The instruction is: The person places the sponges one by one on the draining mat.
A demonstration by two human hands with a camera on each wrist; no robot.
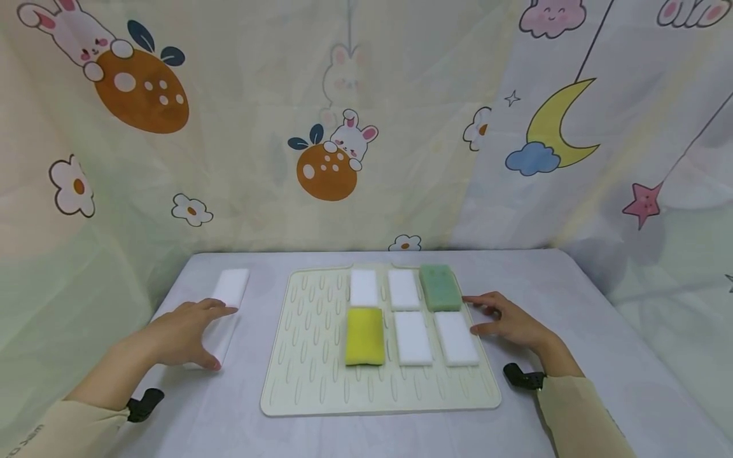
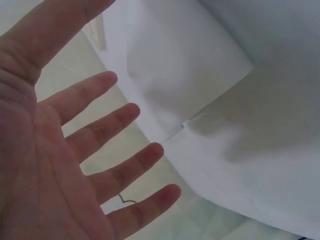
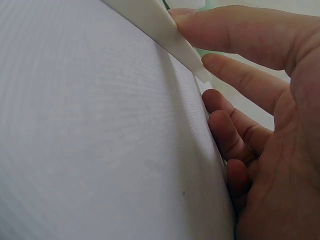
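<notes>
My left hand is spread, palm down, over white sponge blocks that lie end to end on the left of the table. In the left wrist view its fingers are straight and apart, with nothing held, and a white block is beyond them. My right hand is at the right edge of a cream ridged mat, thumb and index fingertip touching the edge; its other fingers are bent. On the mat lie a green sponge, a yellow sponge and several white sponge blocks.
A pale cloth covers the table. Behind it hangs a curtain printed with rabbits, flowers and a moon, which also runs along both sides. Black straps sit at both wrists.
</notes>
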